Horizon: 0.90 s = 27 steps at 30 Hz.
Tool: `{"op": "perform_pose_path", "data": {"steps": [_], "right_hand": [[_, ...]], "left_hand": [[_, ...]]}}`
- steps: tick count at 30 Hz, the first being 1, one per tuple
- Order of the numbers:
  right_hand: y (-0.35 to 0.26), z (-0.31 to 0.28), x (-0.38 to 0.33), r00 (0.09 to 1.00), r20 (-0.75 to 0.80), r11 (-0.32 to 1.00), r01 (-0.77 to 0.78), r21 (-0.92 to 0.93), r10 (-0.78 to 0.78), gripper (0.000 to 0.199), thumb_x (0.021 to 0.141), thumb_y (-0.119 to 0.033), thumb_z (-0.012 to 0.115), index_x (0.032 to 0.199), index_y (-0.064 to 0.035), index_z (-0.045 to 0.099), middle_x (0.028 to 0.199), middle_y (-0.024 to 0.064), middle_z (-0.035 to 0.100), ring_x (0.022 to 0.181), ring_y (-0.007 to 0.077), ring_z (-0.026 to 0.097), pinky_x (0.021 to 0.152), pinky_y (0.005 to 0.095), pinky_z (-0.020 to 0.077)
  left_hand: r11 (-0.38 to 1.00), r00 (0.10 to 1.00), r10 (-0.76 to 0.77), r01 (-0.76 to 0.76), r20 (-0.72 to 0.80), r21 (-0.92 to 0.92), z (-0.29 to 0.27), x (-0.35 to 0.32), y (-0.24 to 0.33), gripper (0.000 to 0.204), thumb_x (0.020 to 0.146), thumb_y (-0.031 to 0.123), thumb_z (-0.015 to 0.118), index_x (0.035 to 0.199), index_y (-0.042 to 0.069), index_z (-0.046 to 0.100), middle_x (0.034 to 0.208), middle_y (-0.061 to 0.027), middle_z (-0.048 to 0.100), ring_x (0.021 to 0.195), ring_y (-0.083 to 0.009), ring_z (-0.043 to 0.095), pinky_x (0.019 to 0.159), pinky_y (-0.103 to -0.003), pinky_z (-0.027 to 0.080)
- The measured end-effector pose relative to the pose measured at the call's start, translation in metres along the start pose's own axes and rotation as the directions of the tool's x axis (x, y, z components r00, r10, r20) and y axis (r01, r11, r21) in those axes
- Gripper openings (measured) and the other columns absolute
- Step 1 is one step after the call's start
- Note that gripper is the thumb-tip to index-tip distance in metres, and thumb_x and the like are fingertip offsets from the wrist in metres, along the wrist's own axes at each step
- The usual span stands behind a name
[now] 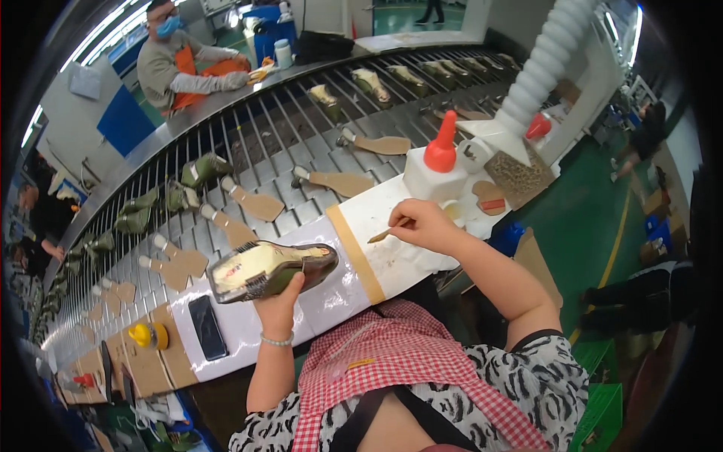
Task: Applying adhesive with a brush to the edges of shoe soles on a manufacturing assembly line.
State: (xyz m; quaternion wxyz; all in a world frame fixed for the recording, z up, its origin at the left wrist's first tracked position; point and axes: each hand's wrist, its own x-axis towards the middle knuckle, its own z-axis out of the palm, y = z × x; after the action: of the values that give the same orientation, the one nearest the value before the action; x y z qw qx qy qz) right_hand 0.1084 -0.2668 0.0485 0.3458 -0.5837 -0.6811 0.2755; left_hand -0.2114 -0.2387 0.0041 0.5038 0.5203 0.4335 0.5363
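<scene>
A shoe (256,267), green-sided and turned with its pale underside up, is held above the table (414,265) by the left hand (277,307). Its near side is pressed by the thumb; the other fingers are mostly hidden beneath it, so their exact placing cannot be told. A thin brown stick (379,236) is pinched between the thumb and fingertips of the right hand (425,224), its tip pointed toward the shoe but well apart from it. Between the two hands, the table is crossed by a tan strip (354,252). Near the right hand, a white bottle (434,177) with a red nozzle is seen standing upright. Left of the shoe, a black phone (207,328) is laid flat, with a yellow bottle (148,335) placed beyond it. On the conveyor (252,154) behind, tan sole-shaped pieces (339,181) are spread out. At its far side, a masked co-worker (192,71) in an orange apron can be seen.
</scene>
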Motion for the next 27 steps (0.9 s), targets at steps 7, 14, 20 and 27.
{"op": "perform_pose_path", "data": {"steps": [7, 14, 20, 27], "right_hand": [[0.019, -0.058, -0.05, 0.885, -0.391, 0.892, -0.056, 0.448, 0.252, 0.008, 0.088, -0.005, 0.064, 0.096, -0.004, 0.06, 0.081, -0.0018, 0.06, 0.075, 0.0042, 0.054, 0.067, 0.02, 0.0442], [0.052, -0.066, -0.052, 0.872, -0.449, 0.96, -0.262, -0.098, 0.192, 0.013, 0.088, -0.008, 0.063, 0.096, -0.0007, 0.056, 0.079, 0.0053, 0.061, 0.073, 0.012, 0.06, 0.065, 0.0269, 0.0467], [0.082, -0.063, -0.041, 0.894, -0.335, 0.914, -0.368, -0.171, 0.297, 0.016, 0.084, -0.013, 0.065, 0.092, -0.0005, 0.059, 0.085, 0.0134, 0.064, 0.081, 0.0281, 0.063, 0.072, 0.0369, 0.0493], [0.086, -0.063, -0.046, 0.867, -0.342, 0.885, -0.436, -0.164, 0.363, 0.014, 0.081, -0.013, 0.069, 0.089, -0.0024, 0.065, 0.082, 0.0112, 0.066, 0.074, 0.0219, 0.064, 0.069, 0.0333, 0.0497]], "left_hand": [[0.923, 0.985, 0.043, -0.104, 0.167, 0.371, 0.034, -0.004, -0.04, 0.064, 0.079, 0.025, 0.077, 0.131, 0.003, 0.048, 0.129, -0.0103, 0.055, 0.12, -0.0235, 0.051, 0.104, -0.036, 0.038], [0.619, 0.857, 0.156, -0.473, 0.491, 0.627, 0.041, 0.004, -0.041, 0.066, 0.079, 0.032, 0.074, 0.134, 0.007, 0.047, 0.134, -0.0101, 0.051, 0.125, -0.0265, 0.046, 0.108, -0.038, 0.032], [0.619, 0.875, 0.232, -0.47, 0.425, 0.629, 0.048, 0.001, -0.042, 0.064, 0.075, 0.025, 0.079, 0.13, 0.006, 0.051, 0.127, -0.0096, 0.057, 0.118, -0.0255, 0.052, 0.104, -0.037, 0.037], [0.683, 0.897, 0.225, -0.423, 0.38, 0.595, 0.064, 0.002, -0.056, 0.064, 0.077, 0.027, 0.078, 0.13, 0.005, 0.051, 0.126, -0.0101, 0.058, 0.119, -0.0255, 0.052, 0.104, -0.037, 0.038]]}}
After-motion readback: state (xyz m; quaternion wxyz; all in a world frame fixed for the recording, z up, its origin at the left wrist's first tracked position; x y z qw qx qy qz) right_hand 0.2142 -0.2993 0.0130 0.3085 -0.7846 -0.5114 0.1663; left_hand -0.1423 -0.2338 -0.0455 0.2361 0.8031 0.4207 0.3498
